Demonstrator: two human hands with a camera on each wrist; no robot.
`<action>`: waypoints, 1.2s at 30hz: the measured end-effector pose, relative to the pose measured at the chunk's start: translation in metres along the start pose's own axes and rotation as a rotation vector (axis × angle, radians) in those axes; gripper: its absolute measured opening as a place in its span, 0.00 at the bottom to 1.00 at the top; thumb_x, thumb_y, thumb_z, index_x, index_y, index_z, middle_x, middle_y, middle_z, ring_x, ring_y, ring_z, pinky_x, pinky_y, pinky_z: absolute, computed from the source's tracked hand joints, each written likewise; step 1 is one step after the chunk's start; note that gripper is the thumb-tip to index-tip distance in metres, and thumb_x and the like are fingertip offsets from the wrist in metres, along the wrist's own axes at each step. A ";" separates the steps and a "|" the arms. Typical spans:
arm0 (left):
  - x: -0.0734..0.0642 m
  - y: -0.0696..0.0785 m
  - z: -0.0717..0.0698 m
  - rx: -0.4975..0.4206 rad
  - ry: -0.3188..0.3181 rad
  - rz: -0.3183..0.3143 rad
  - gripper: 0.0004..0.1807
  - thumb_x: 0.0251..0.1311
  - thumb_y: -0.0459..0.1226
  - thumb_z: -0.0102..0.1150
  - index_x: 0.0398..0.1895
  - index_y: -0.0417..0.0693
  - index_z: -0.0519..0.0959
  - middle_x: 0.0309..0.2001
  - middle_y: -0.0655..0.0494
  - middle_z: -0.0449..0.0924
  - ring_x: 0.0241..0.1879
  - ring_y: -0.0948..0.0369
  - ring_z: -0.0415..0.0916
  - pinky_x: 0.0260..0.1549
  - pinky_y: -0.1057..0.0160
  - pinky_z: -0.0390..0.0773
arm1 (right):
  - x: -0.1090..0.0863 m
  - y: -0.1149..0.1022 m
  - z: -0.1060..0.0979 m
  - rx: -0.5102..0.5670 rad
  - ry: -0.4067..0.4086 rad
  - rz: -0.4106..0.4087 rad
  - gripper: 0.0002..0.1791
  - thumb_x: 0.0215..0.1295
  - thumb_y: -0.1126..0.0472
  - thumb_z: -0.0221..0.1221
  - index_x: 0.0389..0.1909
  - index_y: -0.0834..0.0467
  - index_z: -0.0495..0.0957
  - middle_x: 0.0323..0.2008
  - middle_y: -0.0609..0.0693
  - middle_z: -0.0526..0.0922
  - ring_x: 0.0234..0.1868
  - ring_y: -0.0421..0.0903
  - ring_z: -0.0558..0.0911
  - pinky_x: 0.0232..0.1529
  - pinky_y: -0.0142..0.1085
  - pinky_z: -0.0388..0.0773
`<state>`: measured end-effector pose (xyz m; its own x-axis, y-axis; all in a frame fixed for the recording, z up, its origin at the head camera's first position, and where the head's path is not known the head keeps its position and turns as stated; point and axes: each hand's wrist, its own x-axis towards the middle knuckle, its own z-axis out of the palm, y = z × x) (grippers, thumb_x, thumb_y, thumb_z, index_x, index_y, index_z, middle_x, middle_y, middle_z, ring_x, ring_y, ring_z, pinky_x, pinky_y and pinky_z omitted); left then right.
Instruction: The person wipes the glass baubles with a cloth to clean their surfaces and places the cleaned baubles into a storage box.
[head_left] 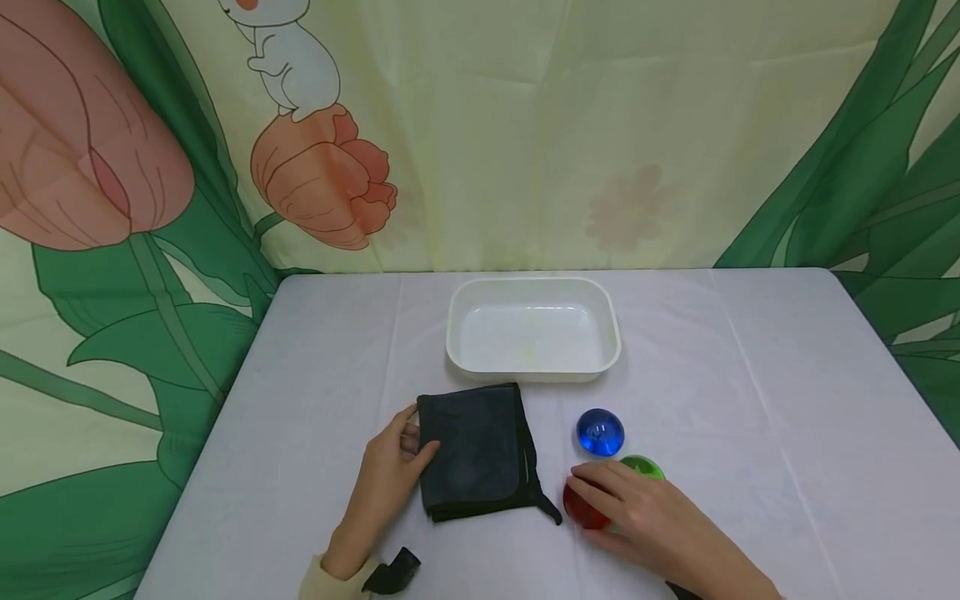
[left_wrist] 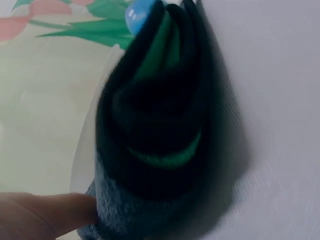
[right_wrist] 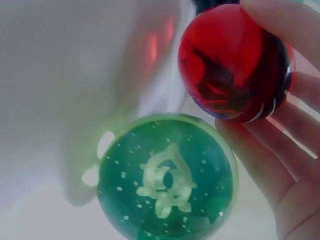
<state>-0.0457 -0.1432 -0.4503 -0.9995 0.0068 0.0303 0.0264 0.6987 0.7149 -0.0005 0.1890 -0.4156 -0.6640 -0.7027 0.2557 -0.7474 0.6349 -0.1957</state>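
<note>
Red ball: on the near part of the desk, just right of the dark folded cloth's strap tip and partly covered by the right hand; clear and glossy in the right wrist view.
Right hand: fingers bent round the red ball, holding it from the right side.
Grip on the red ball: the surface looks smooth and probably slippery, so fingers spread well round its widest part should serve better than a tip-only pinch.
Dark folded cloth: left of the red ball, apart from it; green shows between its layers in the left wrist view.
Left hand: pinches the cloth's left edge, thumb on the upper face; the other fingertips are partly hidden.
Steadying the cloth: a light, even pinch should let the layers part without dragging the whole bundle.
Green ball: just beside the red one, behind the right hand in the head view; a knock could set it rolling, so sideways sweeps are best avoided.
Blue ball: farther out, near the green one.
White tray: beyond the cloth and balls.
Desk: pale covering, with a flower-printed backdrop behind.
</note>
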 end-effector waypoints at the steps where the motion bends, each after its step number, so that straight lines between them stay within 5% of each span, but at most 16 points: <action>1: 0.000 0.000 0.000 -0.019 0.003 -0.007 0.32 0.58 0.35 0.70 0.65 0.35 0.71 0.38 0.52 0.81 0.34 0.63 0.78 0.35 0.64 0.80 | 0.000 0.001 0.000 -0.004 0.024 -0.013 0.32 0.40 0.49 0.80 0.51 0.53 0.84 0.51 0.47 0.83 0.49 0.45 0.82 0.37 0.37 0.86; 12: 0.003 0.006 -0.002 -0.159 -0.011 -0.111 0.24 0.59 0.34 0.66 0.58 0.36 0.77 0.37 0.51 0.81 0.37 0.61 0.75 0.32 0.69 0.76 | 0.004 0.008 -0.010 0.041 0.193 -0.067 0.30 0.51 0.47 0.75 0.54 0.54 0.83 0.53 0.48 0.82 0.47 0.44 0.84 0.39 0.33 0.85; 17: 0.000 0.009 -0.003 -0.150 -0.011 -0.109 0.18 0.59 0.35 0.66 0.52 0.37 0.79 0.39 0.51 0.82 0.38 0.60 0.76 0.32 0.68 0.74 | 0.008 0.009 -0.013 0.064 0.219 -0.050 0.27 0.62 0.40 0.63 0.55 0.55 0.82 0.52 0.48 0.82 0.46 0.44 0.84 0.39 0.33 0.84; 25: 0.001 0.020 -0.007 -0.261 -0.093 -0.102 0.15 0.62 0.34 0.62 0.52 0.42 0.79 0.49 0.42 0.83 0.38 0.57 0.87 0.38 0.61 0.85 | 0.014 0.011 -0.017 0.070 0.283 -0.063 0.27 0.68 0.40 0.58 0.54 0.57 0.82 0.52 0.50 0.83 0.46 0.45 0.85 0.39 0.34 0.85; 32: 0.000 0.033 -0.013 -0.310 -0.087 -0.059 0.14 0.62 0.34 0.64 0.50 0.44 0.80 0.47 0.45 0.83 0.35 0.59 0.87 0.36 0.64 0.84 | 0.021 0.009 -0.021 0.089 0.307 -0.040 0.26 0.66 0.43 0.61 0.56 0.58 0.81 0.52 0.50 0.82 0.48 0.46 0.83 0.40 0.35 0.85; 36: -0.001 0.038 -0.016 -0.361 -0.105 -0.057 0.16 0.62 0.35 0.65 0.53 0.43 0.79 0.48 0.45 0.83 0.36 0.57 0.87 0.35 0.65 0.84 | 0.026 0.006 -0.022 0.081 0.333 -0.009 0.28 0.69 0.39 0.54 0.56 0.57 0.81 0.51 0.50 0.82 0.47 0.45 0.83 0.38 0.36 0.85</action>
<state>-0.0439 -0.1276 -0.4121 -0.9953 0.0614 -0.0753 -0.0443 0.4031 0.9141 -0.0216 0.1816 -0.3891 -0.6224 -0.5562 0.5506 -0.7619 0.5918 -0.2633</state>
